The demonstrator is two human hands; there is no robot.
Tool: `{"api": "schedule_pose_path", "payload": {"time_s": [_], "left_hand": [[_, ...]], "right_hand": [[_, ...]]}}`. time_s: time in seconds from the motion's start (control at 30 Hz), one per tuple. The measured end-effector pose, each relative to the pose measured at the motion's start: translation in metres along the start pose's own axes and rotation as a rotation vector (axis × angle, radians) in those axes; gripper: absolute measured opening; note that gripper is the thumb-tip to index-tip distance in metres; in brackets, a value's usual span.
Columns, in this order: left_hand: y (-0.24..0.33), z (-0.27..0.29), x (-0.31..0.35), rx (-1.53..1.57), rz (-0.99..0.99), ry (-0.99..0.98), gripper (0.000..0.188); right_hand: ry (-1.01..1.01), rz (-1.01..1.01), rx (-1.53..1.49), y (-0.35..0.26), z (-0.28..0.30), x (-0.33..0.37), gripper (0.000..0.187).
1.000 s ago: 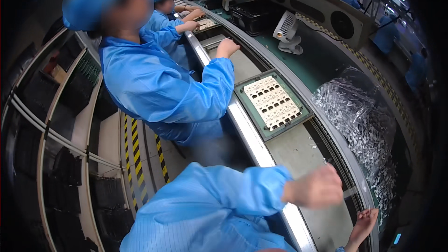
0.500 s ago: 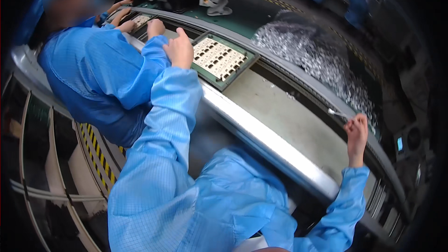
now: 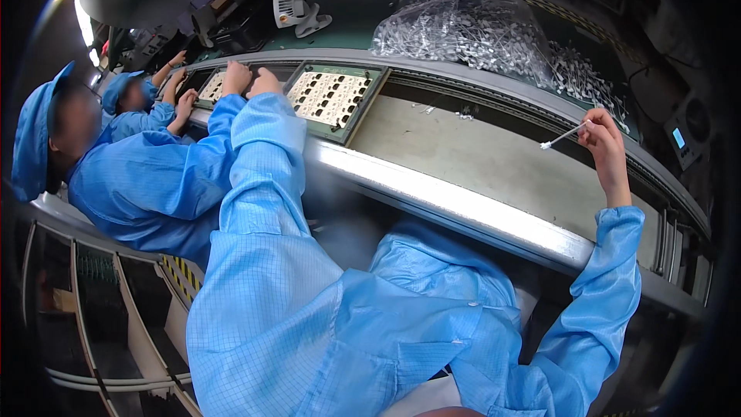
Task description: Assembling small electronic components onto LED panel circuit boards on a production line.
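My right hand [image 3: 606, 145] is raised over the right part of the work line. It pinches a short thin white cable [image 3: 567, 135], whose small white connector end points left and down. My left hand [image 3: 265, 83] reaches out to the left edge of a dark green tray [image 3: 378, 93]; its fingers are mostly hidden behind the back of the hand. In that tray lies a cream-coloured panel of circuit boards [image 3: 328, 99] with rows of black parts. A co-worker's hand [image 3: 236, 77] is right beside my left hand.
Behind the line, a clear plastic bag [image 3: 455, 27] holds many white cables, with more loose cables [image 3: 587, 77] to its right. A small white fan [image 3: 297, 11] stands at the back. A few small white cables [image 3: 463, 116] lie on the line bed. Co-workers [image 3: 147, 174] sit close at left.
The view has turned, so the tray and bag sit further left in the picture. My left index finger no longer sticks up. The white cable is still in my right hand.
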State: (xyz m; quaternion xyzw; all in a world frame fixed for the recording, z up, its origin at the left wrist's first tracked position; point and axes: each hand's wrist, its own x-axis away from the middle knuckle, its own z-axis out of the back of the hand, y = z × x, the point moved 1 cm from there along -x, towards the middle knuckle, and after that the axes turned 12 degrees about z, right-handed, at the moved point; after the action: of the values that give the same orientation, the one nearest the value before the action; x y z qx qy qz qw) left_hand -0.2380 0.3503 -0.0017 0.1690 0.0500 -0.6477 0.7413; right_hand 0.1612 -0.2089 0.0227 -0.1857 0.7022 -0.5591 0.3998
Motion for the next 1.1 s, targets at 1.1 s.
{"api": "schedule_pose_path", "payload": {"time_s": [1.1], "left_hand": [[0.177,0.130,0.262,1.030,-1.229,0.082,0.001]], "right_hand": [[0.099,0.248,0.281,0.015,0.027,-0.024,0.025]]}}
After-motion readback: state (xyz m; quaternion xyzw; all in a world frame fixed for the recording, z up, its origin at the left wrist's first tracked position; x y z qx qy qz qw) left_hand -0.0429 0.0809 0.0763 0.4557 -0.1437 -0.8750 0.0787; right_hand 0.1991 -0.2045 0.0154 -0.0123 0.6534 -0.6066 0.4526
